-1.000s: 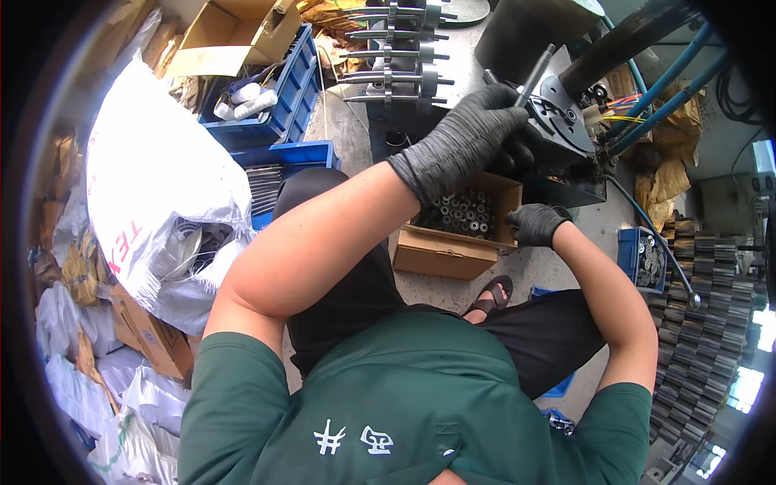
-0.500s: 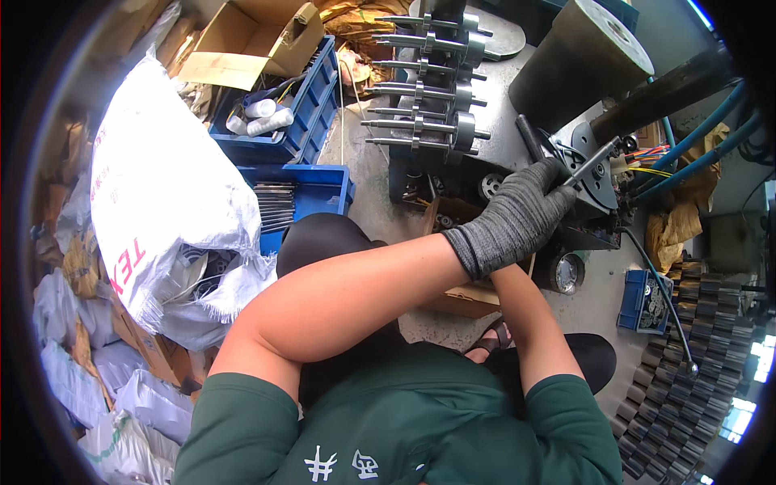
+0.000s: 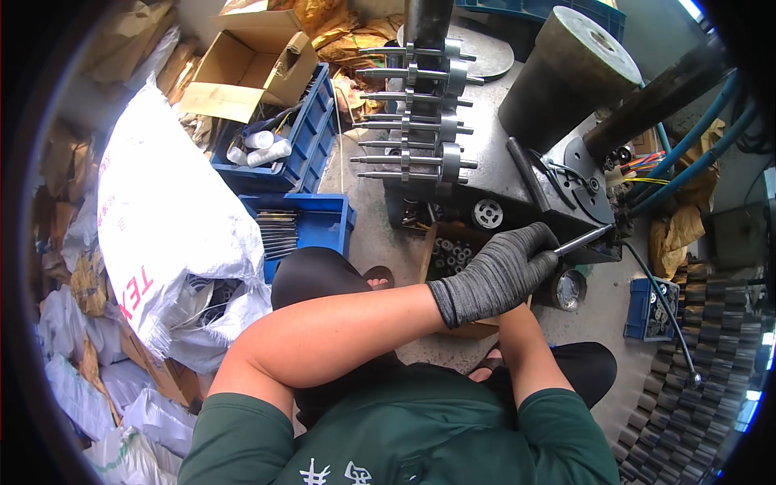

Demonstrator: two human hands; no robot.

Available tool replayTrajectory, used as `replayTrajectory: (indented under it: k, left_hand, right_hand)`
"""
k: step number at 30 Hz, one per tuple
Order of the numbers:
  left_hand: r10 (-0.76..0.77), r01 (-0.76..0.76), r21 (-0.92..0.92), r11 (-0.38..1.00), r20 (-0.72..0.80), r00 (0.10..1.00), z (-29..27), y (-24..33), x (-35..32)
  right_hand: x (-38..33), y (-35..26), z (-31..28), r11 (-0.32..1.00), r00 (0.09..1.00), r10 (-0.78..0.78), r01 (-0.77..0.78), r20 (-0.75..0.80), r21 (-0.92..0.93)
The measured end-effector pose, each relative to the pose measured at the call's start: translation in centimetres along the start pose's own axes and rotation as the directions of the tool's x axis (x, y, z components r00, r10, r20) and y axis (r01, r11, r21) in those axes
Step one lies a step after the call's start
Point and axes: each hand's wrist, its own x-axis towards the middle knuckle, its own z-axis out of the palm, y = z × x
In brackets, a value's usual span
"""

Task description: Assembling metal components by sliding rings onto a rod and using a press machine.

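Note:
My left hand (image 3: 497,275), in a grey knit glove, reaches across to the right with its fingers closed round one end of a slim metal shaft (image 3: 584,240). The shaft's free end points right, near the front edge of a metal machine table (image 3: 493,166). My right forearm (image 3: 525,343) passes up beneath the left glove, which hides the right hand and whatever it may hold. Beyond the hands, a dark metal bar (image 3: 529,174) lies on the table beside a dark plate (image 3: 578,178). Several shafts with round rotors (image 3: 412,121) sit in a row at the table's left.
A large dark cylinder (image 3: 558,73) stands on the table. Below is a box of small round parts (image 3: 453,255). Blue crates (image 3: 323,222) and a white woven sack (image 3: 174,218) are at left. At right are a blue bin (image 3: 638,311), a thin lever (image 3: 675,327) and stacked metal cylinders (image 3: 687,404).
My left hand has come down toward me with the shaft, away from the plate on the table. The shaft now lies flatter. The whole view has shifted slightly.

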Motion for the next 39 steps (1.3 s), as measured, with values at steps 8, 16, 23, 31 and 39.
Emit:
replayTrajectory:
  k: [8,16,23,31,39]
  left_hand:
    - [-0.296,0.296,-0.481,0.825,0.078,0.952,-0.7,1.3,0.7]
    - [-0.268,0.267,-0.687,0.676,0.108,0.957,0.2,0.5,1.3]
    - [-0.181,0.262,-0.472,0.842,0.21,0.961,1.0,-0.3,-1.2]
    - [-0.45,0.561,-0.216,0.799,0.403,0.797,2.7,-1.9,-2.8]
    - [-0.486,0.562,-0.169,0.81,0.344,0.803,2.8,-3.1,-2.4]
  right_hand:
    - [2.3,-0.4,-5.4,0.997,0.995,-0.057,0.061,-0.081,0.047]
    - [-2.3,1.3,-11.9,0.994,0.976,-0.059,0.077,-0.21,0.075]
    - [-5.3,-6.8,-22.3,0.268,0.788,0.606,-0.074,-0.109,0.961]
    - [-5.7,-6.2,-20.7,-0.167,0.458,0.878,0.566,-0.139,0.807]
    - [-6.6,-6.9,-20.9,-0.136,0.476,0.85,0.613,-0.226,0.778]
